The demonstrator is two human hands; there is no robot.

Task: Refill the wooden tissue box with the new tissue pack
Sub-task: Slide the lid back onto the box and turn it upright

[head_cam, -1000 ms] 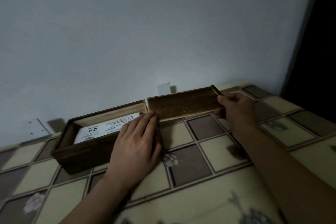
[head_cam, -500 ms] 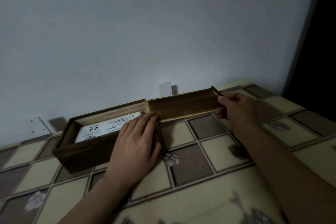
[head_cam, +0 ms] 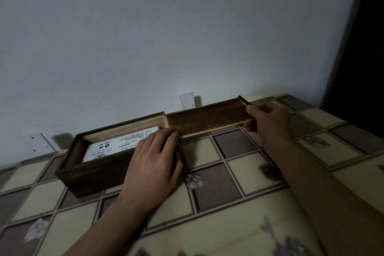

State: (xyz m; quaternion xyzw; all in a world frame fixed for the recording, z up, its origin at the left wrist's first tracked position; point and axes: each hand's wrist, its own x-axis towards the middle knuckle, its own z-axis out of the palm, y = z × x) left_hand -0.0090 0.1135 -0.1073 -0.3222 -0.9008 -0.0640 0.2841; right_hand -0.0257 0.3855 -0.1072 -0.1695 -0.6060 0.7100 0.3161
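A dark wooden tissue box (head_cam: 91, 174) lies lengthwise on the table near the wall. Its top is open and a white tissue pack (head_cam: 116, 145) with printed text lies inside. The wooden sliding lid (head_cam: 207, 118) sticks out almost fully to the right of the box, its left end still at the box's right end. My left hand (head_cam: 151, 164) grips the box's front right corner, fingers over the rim. My right hand (head_cam: 268, 118) holds the lid's right end.
The table (head_cam: 239, 183) has a checked cloth of beige and brown squares with flower prints. A pale wall rises directly behind the box, with a small white plate (head_cam: 187, 101) on it. A dark doorway (head_cam: 361, 48) is at the far right.
The lid's left end has slid slightly left, closer against the box's right end. Both hands keep their grips and have hardly moved.
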